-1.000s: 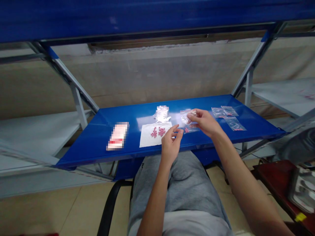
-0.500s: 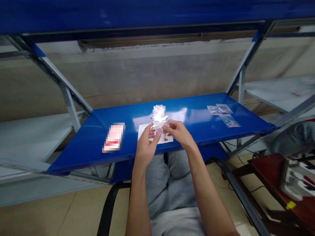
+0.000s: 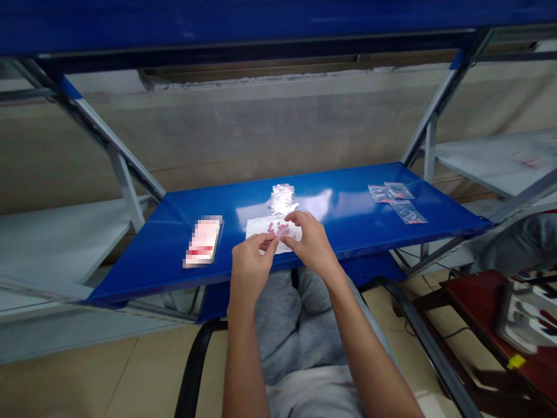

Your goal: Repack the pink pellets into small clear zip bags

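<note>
A small clear plastic bag (image 3: 282,230) is pinched at its near left edge by my left hand (image 3: 253,258), thumb against fingers. On the other side, my right hand (image 3: 310,242) has its thumb at the bag, while the index finger is raised and parted from the thumb. Below the bag lies a white paper sheet (image 3: 256,227) carrying several small red pieces (image 3: 272,227). My fingers cover part of the sheet and the bag. Just behind the sheet, a pile of clear plastic bags (image 3: 282,197) reflects the light.
At the right of the blue table (image 3: 339,226) lie several clear bags (image 3: 408,212) with red bits inside. A phone-like slab (image 3: 203,241), blurred out, lies at left. A blue shelf (image 3: 278,29) spans overhead. Chair armrests (image 3: 429,342) flank me.
My left hand has shifted slightly left and down, from fingers spread around the bag to a pinch. The right index finger has lifted off the bag. More red pieces show on the sheet.
</note>
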A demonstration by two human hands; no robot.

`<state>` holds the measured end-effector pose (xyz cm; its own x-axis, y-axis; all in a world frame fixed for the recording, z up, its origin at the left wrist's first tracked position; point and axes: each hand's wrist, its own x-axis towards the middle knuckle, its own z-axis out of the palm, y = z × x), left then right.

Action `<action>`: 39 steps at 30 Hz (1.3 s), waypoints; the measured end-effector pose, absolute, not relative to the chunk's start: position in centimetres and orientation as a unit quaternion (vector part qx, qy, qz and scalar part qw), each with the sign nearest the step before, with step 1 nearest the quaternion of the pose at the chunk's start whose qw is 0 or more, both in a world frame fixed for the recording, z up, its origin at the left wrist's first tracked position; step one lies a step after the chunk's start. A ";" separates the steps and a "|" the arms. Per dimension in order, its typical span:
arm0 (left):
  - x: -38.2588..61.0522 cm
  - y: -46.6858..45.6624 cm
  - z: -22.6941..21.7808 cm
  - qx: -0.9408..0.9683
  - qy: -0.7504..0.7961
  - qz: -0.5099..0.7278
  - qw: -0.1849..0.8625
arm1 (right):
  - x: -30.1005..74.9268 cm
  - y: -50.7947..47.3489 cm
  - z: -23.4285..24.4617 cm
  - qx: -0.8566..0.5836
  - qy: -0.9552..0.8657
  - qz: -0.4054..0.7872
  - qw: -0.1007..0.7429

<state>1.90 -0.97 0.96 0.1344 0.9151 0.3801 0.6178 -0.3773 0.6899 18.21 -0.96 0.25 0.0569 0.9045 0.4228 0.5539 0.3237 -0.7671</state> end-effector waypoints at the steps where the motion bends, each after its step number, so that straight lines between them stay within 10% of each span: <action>1: 1.9 -0.9 0.9 0.713 0.532 0.410 0.201 | 18.0 -1.2 0.5 -0.559 -0.649 0.158 0.491; 8: 2.2 -0.5 0.2 0.577 0.544 0.507 0.337 | 17.1 -2.3 2.7 -0.557 -0.573 0.127 0.588; 23: 2.5 -0.7 0.7 0.599 0.498 0.483 0.400 | 17.5 -1.4 1.3 -0.496 -0.656 0.338 0.458; 39: 1.2 -0.9 0.6 0.582 0.492 0.491 0.423 | 17.4 -1.9 1.6 -0.527 -0.726 0.231 0.377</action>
